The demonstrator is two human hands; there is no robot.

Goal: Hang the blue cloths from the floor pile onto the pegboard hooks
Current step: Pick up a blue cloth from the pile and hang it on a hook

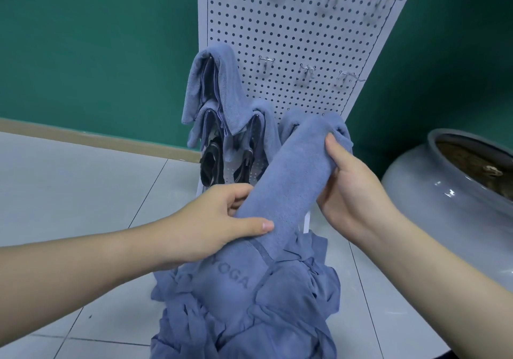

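Both hands, left hand (219, 219) and right hand (352, 183), grasp a plush blue cloth (291, 169), perhaps rolled; bare pegboard (291, 33) above.

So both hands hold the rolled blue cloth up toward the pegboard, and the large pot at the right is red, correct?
Not quite. The head view shows the left hand and right hand holding the rolled blue cloth toward the pegboard, but the pot is grey, not red.

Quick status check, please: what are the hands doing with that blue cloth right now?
Left hand and right hand both grip blue cloth, lifted toward pegboard. Floor pile remains. Nothing blocking free hooks.
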